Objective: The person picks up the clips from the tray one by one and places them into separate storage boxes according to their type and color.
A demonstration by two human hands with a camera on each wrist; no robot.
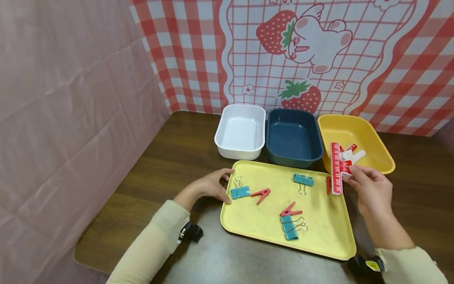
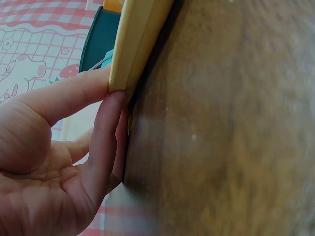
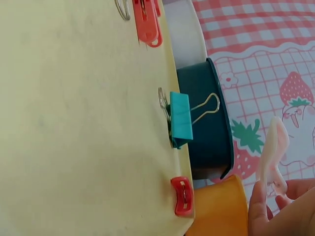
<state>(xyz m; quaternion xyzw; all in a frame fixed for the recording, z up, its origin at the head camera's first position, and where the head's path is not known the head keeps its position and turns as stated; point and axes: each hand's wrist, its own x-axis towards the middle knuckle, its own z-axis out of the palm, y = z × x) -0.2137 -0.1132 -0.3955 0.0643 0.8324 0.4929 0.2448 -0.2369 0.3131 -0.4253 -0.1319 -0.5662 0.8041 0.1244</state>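
My right hand (image 1: 375, 189) pinches a red and white bag clip (image 1: 336, 169) by its handle, above the yellow tray's right edge and in front of the yellow bin. My left hand (image 1: 209, 184) grips the left rim of the yellow tray (image 1: 262, 225), with thumb and fingertips at the edge in the left wrist view. On the tray lie three teal binder clips, one at the left (image 1: 240, 192), one at the back (image 1: 303, 180) and one near the front (image 1: 290, 227). Red clothespins lie at left (image 1: 261, 194), front (image 1: 290, 210) and far right (image 1: 328, 184), the last partly behind the bag clip.
Behind the tray stand a white bin (image 1: 239, 154), a dark blue bin (image 1: 296, 161) and a yellow bin (image 1: 384, 157) side by side. Red and white clip parts (image 1: 358, 156) overlap the yellow bin. A checked cloth (image 1: 191, 59) hangs behind the wooden table (image 1: 142, 189).
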